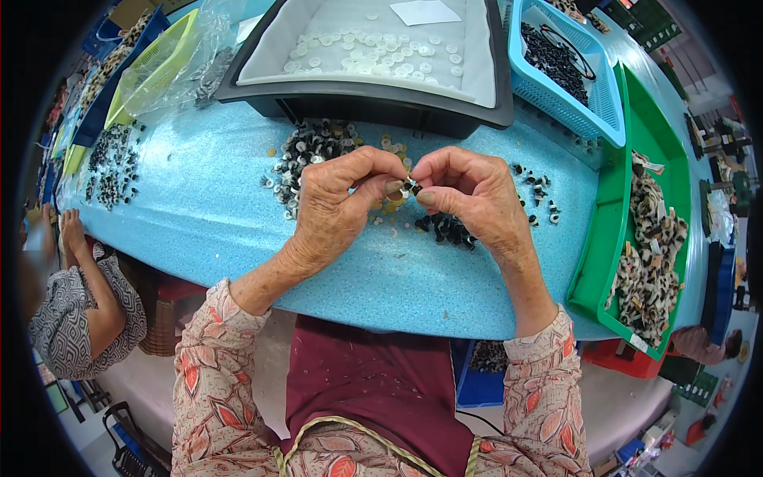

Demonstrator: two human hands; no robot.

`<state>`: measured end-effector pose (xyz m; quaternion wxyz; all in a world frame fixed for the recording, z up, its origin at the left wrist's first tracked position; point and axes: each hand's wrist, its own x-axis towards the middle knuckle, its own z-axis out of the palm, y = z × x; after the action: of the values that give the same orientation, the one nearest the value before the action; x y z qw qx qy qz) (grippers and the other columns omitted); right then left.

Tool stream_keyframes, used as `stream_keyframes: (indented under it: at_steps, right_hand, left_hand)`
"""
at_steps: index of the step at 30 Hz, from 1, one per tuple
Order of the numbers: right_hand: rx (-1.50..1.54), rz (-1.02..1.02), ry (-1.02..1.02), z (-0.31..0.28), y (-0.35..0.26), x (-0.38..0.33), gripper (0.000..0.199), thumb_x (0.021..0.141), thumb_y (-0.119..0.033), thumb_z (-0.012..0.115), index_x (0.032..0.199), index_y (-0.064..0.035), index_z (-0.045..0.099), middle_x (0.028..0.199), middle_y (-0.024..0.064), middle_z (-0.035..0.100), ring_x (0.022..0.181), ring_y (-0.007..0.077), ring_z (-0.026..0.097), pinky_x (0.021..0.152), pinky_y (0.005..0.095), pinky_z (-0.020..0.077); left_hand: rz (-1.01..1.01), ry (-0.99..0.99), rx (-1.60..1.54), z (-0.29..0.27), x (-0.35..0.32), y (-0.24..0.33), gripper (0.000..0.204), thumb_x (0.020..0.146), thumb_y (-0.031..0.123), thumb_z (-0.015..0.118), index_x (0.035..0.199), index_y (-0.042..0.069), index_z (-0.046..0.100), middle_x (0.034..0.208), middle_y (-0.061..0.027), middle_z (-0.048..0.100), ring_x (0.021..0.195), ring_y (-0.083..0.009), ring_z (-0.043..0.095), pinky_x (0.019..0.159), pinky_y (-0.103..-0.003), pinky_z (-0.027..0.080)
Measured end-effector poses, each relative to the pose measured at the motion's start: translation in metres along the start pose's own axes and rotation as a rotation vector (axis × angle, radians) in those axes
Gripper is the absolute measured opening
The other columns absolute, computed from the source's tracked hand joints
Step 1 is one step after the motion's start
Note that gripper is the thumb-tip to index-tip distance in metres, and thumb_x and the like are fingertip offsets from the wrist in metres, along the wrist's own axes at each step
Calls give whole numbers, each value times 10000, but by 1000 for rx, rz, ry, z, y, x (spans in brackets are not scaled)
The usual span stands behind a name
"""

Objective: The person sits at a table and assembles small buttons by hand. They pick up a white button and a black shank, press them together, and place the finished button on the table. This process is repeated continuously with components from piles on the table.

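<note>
While the left hand and right hand pinch a small dark part between their fingertips, work on it appears unfinished. Black-and-white pieces lie just beyond the left hand, black pieces nearside of the right; which group is completed cannot be determined.

Place: workshop, seemingly for hand assembly
Table: long, blue, heaped with small loose parts
Tray: black, lined, scattered with white discs
Basket: blue plastic, full of black pieces
Bin: green, holding spotted fabric pieces
Apron: maroon, worn over patterned sleeves
Co-worker: beside the same table, at left
Background: more crates, upper right
</note>
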<state>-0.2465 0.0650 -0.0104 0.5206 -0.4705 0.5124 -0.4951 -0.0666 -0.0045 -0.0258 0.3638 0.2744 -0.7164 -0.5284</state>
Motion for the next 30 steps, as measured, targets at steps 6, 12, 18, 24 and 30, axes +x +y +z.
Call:
stream_keyframes:
  at_steps: [6,12,18,24,30]
  right_hand:
    - [-118,-138,67,9,9,3,234,750,30,674,980,-12,657,786,12,631,724,64,599,663,204,501]
    - [-439,-416,101,13,7,5,232,727,16,675,956,-22,671,766,73,639,705,144,618,637,270,500]
    - [-414,-525,127,4,9,7,150,765,-3,644,911,-29,672,757,71,632,687,149,591,619,292,487]
    - [-23,-194,-57,-2,6,2,119,864,-21,578,979,0,560,787,63,636,659,89,589,596,223,504]
    - [-41,-121,8,4,5,0,70,868,-29,559,931,1,566,725,55,647,588,78,583,531,215,490]
  left_hand:
    - [-240,-7,-315,0,2,-4,91,860,-2,601,950,-11,598,797,-75,659,724,-113,640,623,-221,518]
    - [-359,-73,-543,-5,6,-7,275,876,52,606,1115,-17,490,875,-112,659,752,-140,644,645,-237,523]
    - [-235,-29,-317,-8,14,-3,371,850,30,608,1184,-2,450,860,-91,643,762,-132,634,667,-229,514]
    - [8,38,-135,-5,13,-4,352,831,-8,626,1154,21,489,811,-71,644,729,-115,642,656,-216,516]
    - [32,81,-71,-5,13,-6,319,828,-16,622,1125,23,513,784,-59,645,713,-107,643,643,-212,515]
